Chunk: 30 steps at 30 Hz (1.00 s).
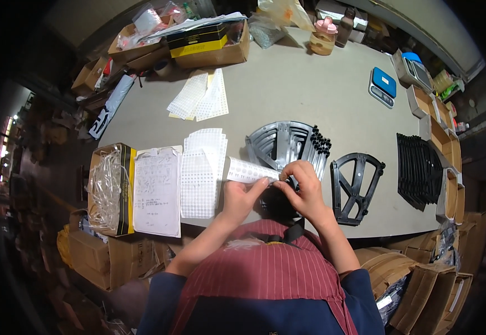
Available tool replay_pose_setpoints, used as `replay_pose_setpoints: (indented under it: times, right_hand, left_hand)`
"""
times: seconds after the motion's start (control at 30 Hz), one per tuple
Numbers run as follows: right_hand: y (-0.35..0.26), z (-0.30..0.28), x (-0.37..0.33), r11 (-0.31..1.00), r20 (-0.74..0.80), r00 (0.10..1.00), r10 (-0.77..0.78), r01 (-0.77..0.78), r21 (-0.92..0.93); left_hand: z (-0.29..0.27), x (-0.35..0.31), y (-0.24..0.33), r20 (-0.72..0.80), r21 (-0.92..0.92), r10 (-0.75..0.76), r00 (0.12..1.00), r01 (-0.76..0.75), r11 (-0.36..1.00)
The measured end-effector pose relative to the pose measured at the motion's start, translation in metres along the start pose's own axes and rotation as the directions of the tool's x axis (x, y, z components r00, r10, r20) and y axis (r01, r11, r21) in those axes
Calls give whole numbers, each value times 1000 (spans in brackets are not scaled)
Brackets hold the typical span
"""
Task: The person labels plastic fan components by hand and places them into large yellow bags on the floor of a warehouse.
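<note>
Sheet of small printed labels (245, 171), slightly curled, lies between my two hands, just in front of the stacked black fan-shaped frames (299, 146) on the tabletop (310, 92). On my head feed, my left hand (241, 201) pinches its lower edge; my right hand (305, 191) pinches its right end, though I can't tell whether any label is loose. I judge the step to be label peeling; next calls for a steady left grip and gentle right-hand lift.
</note>
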State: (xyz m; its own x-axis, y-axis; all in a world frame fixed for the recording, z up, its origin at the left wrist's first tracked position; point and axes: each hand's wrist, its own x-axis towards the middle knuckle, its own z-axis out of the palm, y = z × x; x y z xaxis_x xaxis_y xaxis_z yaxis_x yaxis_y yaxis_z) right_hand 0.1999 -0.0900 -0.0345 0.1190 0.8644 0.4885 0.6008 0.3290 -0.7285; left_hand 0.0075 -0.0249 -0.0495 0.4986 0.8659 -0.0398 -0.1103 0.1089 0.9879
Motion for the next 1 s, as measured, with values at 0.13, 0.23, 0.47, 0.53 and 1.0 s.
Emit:
replay_pose_setpoints:
  times: [0.13,0.23,0.47,0.53,1.0]
  right_hand:
    - [-4,4,1,988,-17,994,-112,109,-113]
    - [-3,8,-1,983,33,992,-123,126,-134]
    - [63,3,24,983,119,993,10,12,-182]
    - [105,7,31,954,178,978,106,-50,-295]
    - [94,29,67,686,-64,981,182,-174,-706]
  left_hand:
    - [2,0,1,-17,-104,-88,996,86,991]
    - [3,0,1,-48,-164,-91,995,82,983]
    - [-18,9,3,-111,-229,-160,981,131,965]
    - [-24,10,2,-131,-246,-153,979,117,962]
    - [-37,-6,4,-272,-254,-189,943,120,960]
